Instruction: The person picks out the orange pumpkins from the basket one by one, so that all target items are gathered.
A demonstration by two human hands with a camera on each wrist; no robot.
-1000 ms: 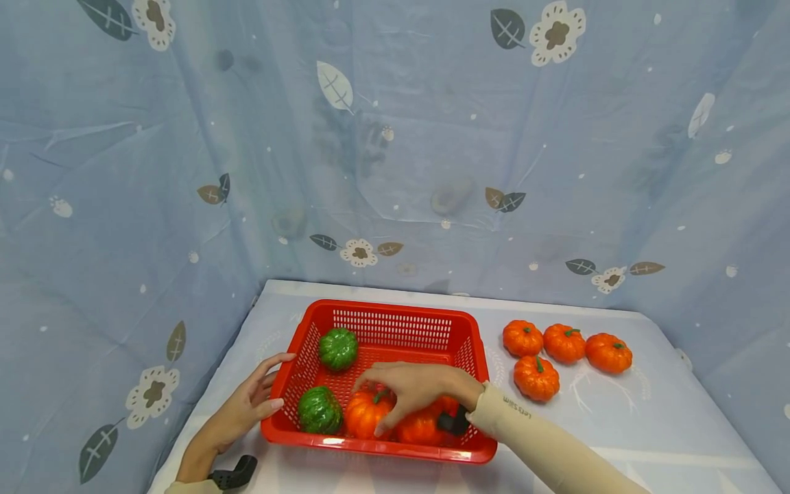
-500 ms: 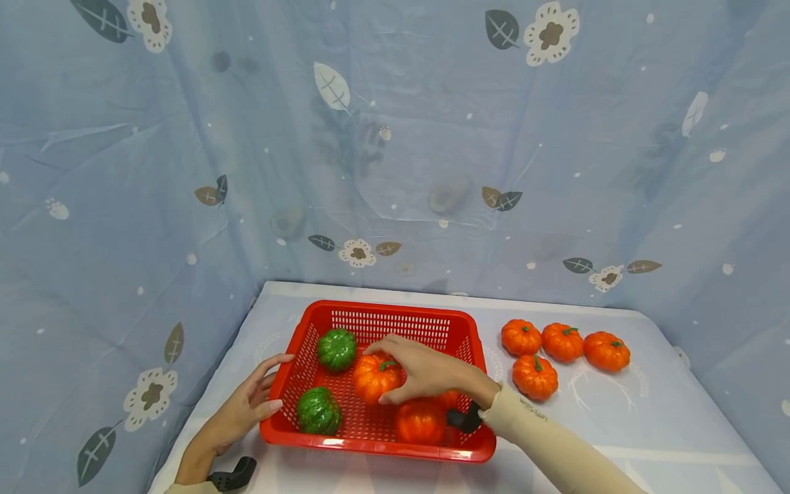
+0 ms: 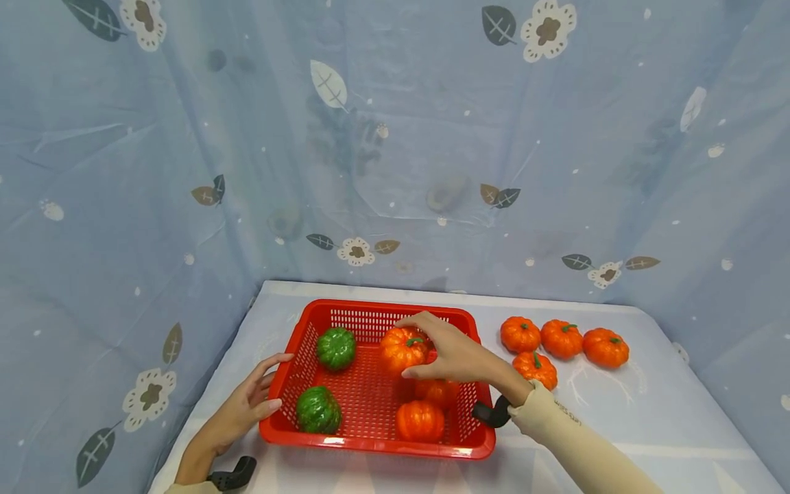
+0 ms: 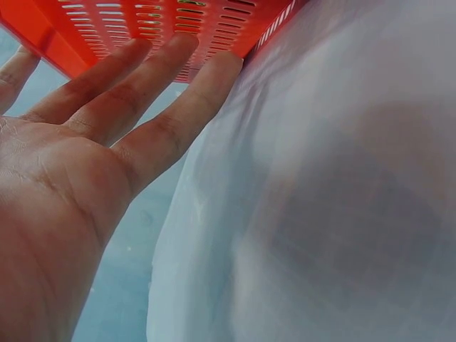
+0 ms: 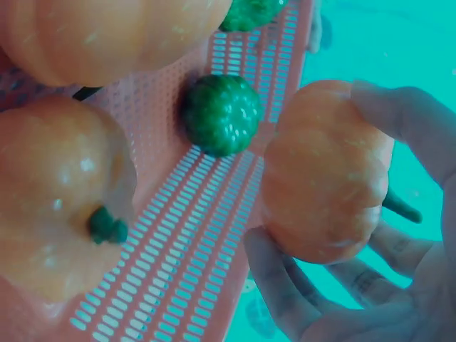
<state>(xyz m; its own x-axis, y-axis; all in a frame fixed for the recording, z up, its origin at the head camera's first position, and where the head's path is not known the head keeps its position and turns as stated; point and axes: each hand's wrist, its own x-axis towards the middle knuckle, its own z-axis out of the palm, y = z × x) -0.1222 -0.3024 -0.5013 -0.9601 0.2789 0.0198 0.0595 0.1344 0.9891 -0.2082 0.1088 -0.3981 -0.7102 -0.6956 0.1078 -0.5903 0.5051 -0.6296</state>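
Note:
My right hand (image 3: 459, 353) grips a small orange pumpkin (image 3: 400, 350) over the right half of a red plastic basket (image 3: 364, 444). In the right wrist view, thumb and fingers curl round this pumpkin (image 5: 324, 174), its green stem toward the palm. Two other orange pumpkins lie in the basket, one (image 3: 420, 421) near the front wall and one (image 3: 437, 392) behind it, partly hidden by the right hand. On the basket's left side are two green pumpkins, one (image 3: 336, 348) at the back and one (image 3: 318, 409) in front. My left hand (image 3: 237, 412) rests its extended fingers against the left wall.
Several orange pumpkins stand on the table right of the basket: three in a back row (image 3: 561, 339) and one (image 3: 535, 370) in front, partly behind the right forearm. A blue patterned curtain (image 3: 395, 151) encloses the table (image 3: 666, 418) at the back and sides.
My right hand has lifted the orange pumpkin from the basket's front and carried it up, back and to the right. The orange pumpkins beneath now show more. The left hand stays in place.

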